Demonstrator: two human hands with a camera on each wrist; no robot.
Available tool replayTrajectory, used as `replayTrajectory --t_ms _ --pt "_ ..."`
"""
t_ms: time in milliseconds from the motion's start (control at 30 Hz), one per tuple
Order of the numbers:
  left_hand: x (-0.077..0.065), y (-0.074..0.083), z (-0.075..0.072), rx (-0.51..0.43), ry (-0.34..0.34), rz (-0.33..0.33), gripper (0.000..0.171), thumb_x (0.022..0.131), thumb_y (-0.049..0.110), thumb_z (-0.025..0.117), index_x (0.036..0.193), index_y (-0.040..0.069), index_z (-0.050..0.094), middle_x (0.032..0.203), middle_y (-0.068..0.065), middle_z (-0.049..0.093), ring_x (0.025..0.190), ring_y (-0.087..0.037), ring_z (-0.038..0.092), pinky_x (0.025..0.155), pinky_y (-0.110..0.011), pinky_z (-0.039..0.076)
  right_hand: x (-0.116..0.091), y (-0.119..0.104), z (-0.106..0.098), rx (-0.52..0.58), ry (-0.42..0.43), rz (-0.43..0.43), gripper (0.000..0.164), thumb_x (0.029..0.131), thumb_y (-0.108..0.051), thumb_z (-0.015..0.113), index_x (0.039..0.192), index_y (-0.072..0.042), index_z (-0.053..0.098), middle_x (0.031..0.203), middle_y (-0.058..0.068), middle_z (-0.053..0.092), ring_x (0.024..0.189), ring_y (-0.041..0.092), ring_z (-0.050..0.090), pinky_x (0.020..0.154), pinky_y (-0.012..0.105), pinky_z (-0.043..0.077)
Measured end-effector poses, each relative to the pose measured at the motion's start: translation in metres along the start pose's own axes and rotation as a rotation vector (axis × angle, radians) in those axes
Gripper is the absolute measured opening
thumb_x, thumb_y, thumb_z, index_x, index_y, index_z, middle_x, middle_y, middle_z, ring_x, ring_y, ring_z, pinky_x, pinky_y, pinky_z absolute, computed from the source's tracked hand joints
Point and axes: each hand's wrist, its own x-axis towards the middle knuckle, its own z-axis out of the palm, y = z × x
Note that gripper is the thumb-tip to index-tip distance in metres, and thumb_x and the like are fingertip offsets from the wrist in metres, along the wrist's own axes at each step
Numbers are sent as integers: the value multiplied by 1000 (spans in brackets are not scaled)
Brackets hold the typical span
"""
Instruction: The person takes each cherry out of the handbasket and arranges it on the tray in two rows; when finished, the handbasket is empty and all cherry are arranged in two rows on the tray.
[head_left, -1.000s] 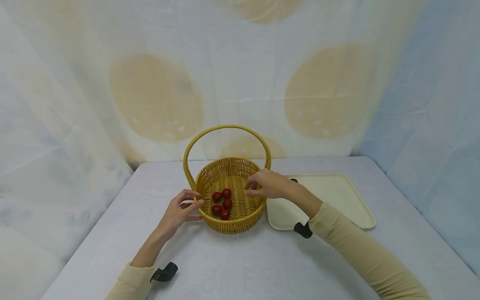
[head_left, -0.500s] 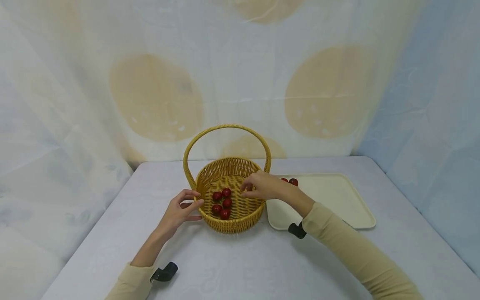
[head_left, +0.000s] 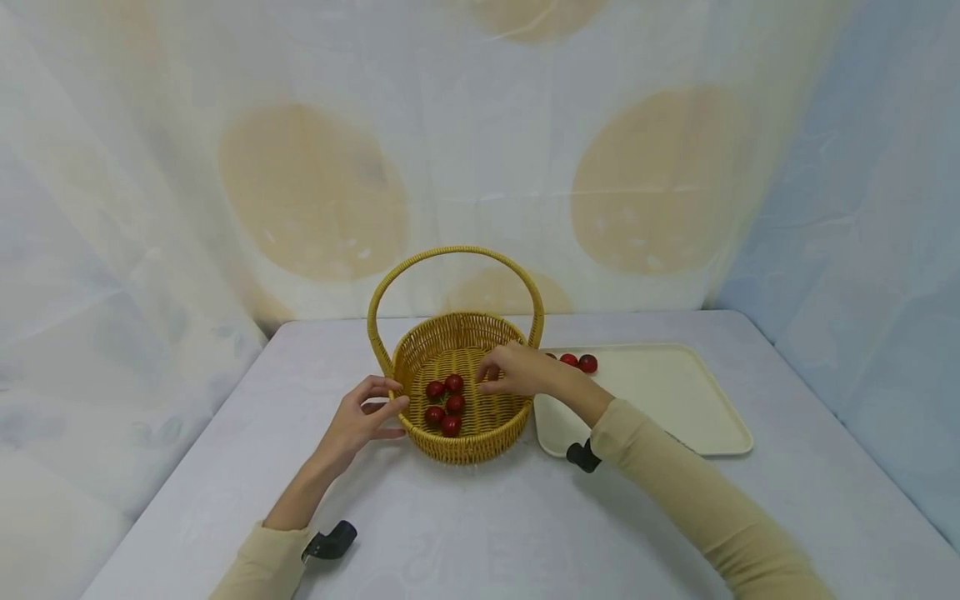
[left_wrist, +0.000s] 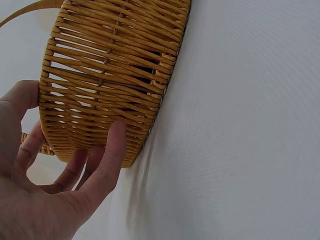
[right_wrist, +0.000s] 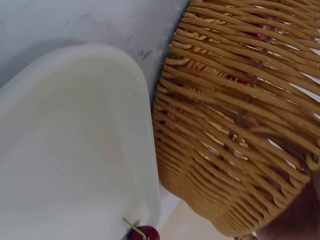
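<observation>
A yellow woven basket [head_left: 468,450] with a tall arched handle stands mid-table in the head view. Several dark red cherries [head_left: 454,405] lie on its floor, toward the left. My left hand [head_left: 360,421] holds the basket's left side, the thumb at the rim and the other fingers along the outer wall. In the left wrist view, one fingertip presses the weave. My right hand [head_left: 517,369] reaches over the right rim into the basket, fingers bent downward. Whether anything is between those fingertips is hidden; in the right wrist view the basket wall covers most of the hand.
A cream tray [head_left: 652,408] lies close against the basket's right side, under the right forearm. Along its back left edge sit a few cherries [head_left: 588,363]; the right wrist view shows one stemmed cherry [right_wrist: 144,233] in the tray corner. A pale curtain [head_left: 480,150] hangs behind the table.
My right hand has shifted slightly left, further over the basket, and its forearm has uncovered more cherries on the tray. The left hand and the cherries in the basket stay put.
</observation>
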Motion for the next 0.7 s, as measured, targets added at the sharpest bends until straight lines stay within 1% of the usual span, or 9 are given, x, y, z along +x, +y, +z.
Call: replayTrajectory --t_ms 100,167,233,300,467,567,700 --pt "0 -1 0 -4 -2 3 52 90 34 71 128 6 50 128 -17 50 111 -29 62 80 -50 61 4 0 4 1 -16 2 22 94 -22 67 109 -8 72 95 3 75 89 15 69 90 38 56" --pt "0 -1 0 -6 -4 8 50 90 34 71 127 7 51 128 -16 50 111 -29 62 80 -50 62 7 -1 6 0 -31 -4 23 93 -20 68 112 -7 71 95 4 74 90 16 68 90 36 55" --pt "0 -1 0 -8 -2 14 48 90 34 71 126 8 52 127 -16 50 110 -28 62 80 -50 62 10 -3 8 9 -42 -14 26 92 -17 69 116 -6 70 96 5 74 92 17 67 82 33 58" --pt "0 -1 0 -7 -3 16 48 90 34 71 126 8 52 127 -16 50 110 -28 62 80 -50 62 13 -5 10 24 -50 -31 27 91 -12 69 117 -6 68 100 8 73 95 20 67 84 34 57" --pt "0 0 1 -11 -4 11 47 90 34 71 125 9 52 127 -16 50 111 -29 62 80 -50 62 21 -10 16 47 -66 -68 29 90 -9 71 118 -5 68 106 10 71 101 26 65 89 36 55" --pt "1 -1 2 -5 -7 13 47 91 34 71 125 8 52 127 -18 49 112 -30 62 80 -50 62 24 -12 19 63 -85 -66 29 89 -6 71 118 -5 68 108 11 70 101 25 64 86 33 55" --pt "0 -1 3 -3 -8 13 48 91 33 70 126 7 51 128 -18 49 113 -30 61 79 -50 62 26 -14 23 52 -105 -56 30 89 -5 70 119 -7 69 110 10 70 103 25 63 86 31 55"
